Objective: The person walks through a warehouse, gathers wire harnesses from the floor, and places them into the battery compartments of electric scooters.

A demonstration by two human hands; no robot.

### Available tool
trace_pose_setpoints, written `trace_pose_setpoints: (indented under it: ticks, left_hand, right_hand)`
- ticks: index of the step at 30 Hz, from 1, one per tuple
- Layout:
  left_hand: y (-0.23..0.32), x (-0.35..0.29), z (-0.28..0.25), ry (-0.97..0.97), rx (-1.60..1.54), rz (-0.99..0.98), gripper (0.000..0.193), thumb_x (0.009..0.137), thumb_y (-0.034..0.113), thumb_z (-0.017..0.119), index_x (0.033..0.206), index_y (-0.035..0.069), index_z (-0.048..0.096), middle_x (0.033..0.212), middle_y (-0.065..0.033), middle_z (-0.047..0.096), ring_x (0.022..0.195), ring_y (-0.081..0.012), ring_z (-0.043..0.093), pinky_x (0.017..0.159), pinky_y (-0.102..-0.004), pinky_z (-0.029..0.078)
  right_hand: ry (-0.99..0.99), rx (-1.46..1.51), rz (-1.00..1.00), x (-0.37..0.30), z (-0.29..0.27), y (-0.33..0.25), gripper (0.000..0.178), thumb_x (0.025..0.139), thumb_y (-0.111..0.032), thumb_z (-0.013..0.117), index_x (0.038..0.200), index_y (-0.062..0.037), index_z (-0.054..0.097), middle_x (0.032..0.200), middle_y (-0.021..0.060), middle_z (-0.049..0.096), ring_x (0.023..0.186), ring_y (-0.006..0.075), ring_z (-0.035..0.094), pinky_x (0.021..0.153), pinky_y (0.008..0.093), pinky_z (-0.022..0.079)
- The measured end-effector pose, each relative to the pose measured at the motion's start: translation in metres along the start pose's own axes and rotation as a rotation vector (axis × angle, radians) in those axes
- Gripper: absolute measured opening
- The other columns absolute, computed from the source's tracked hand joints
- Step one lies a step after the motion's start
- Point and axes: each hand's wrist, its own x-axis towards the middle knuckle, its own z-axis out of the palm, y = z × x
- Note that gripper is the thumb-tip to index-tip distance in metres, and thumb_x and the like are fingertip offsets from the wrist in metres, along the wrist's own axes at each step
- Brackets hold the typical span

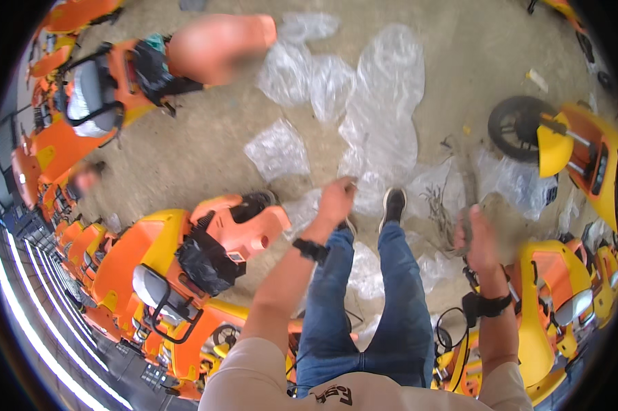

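Bundle of greyish strands (436, 205) right of centre in the frame, seemingly gathered in the curled right hand (482, 240), grip closed around part of it, perhaps to keep loose lengths together. Left hand (336, 200) near the centre, grip narrow, fingertips bunched; anything pinched there too small to tell. Crumpled clear plastic (391, 82) spread across the floor (206, 137) from upper centre downward, probably discarded wrapping. Scooters (141, 257) at left and right edges, probably parked aside for standing room around the shoes (393, 205).

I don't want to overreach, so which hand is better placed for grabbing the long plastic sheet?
Probably your left hand: it looks nearer the plastic sheet, while your right hand seems to hold cords.
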Motion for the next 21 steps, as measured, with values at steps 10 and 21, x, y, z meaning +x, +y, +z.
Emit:
trace_pose_setpoints:
  ticks: [10, 21]
  left_hand:
    - [0.243, -0.071, -0.036, 0.119, -0.44, 0.077, 0.018, 0.079, 0.011, 0.057, 0.092, -0.001, 0.057, 0.079, -0.0081, 0.061, 0.069, -0.0118, 0.057, 0.063, -0.0266, 0.047]
    - [0.313, -0.094, -0.121, 0.061, -0.4, 0.106, 0.025, 0.077, 0.018, 0.059, 0.091, -0.002, 0.059, 0.076, -0.0087, 0.061, 0.065, -0.0128, 0.057, 0.06, -0.0271, 0.046]
  right_hand:
    - [-0.2, -0.113, -0.242, -0.06, 0.056, -0.068, 0.03, 0.086, -0.029, 0.053, 0.094, -0.0004, 0.056, 0.082, 0.0048, 0.058, 0.073, 0.0117, 0.053, 0.065, 0.0264, 0.044]
    - [-0.412, -0.481, -0.475, -0.13, 0.04, -0.14, 0.026, 0.084, -0.026, 0.057, 0.09, -0.0016, 0.051, 0.061, 0.0039, 0.052, 0.048, 0.0117, 0.047, 0.045, 0.0262, 0.04]
